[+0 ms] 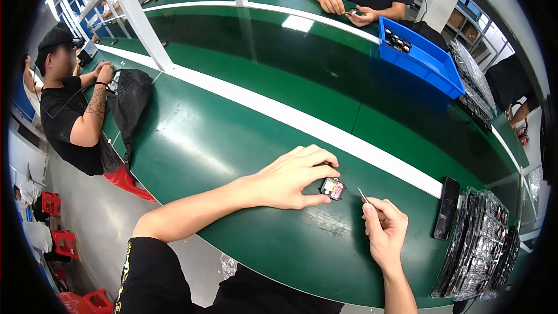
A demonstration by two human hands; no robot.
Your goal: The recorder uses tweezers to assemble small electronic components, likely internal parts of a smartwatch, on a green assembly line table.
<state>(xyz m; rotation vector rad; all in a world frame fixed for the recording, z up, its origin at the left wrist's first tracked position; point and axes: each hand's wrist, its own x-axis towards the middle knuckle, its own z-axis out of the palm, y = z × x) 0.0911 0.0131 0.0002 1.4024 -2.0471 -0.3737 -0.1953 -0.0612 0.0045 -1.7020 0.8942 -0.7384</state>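
A small black watch case (pixel 333 188) lies on the green table, its inside showing pale, yellow and pinkish parts. My left hand (pixel 299 179) arches over it from the left, with thumb and fingertips closed on its edges. Just to the right, my right hand (pixel 385 225) pinches a thin, pointed metal tool (pixel 362 195), perhaps tweezers. The tool's tip points up and left toward the watch case and stands apart from it. Where the tool runs inside my fingers is hidden.
A black phone (pixel 446 208) and stacked clear plastic trays of small parts (pixel 478 244) lie at the right. Beyond the white divider (pixel 279 117), a blue bin (pixel 433 70) holds dark pieces. A black bag (pixel 129 102) and a seated person are at the left; others work across.
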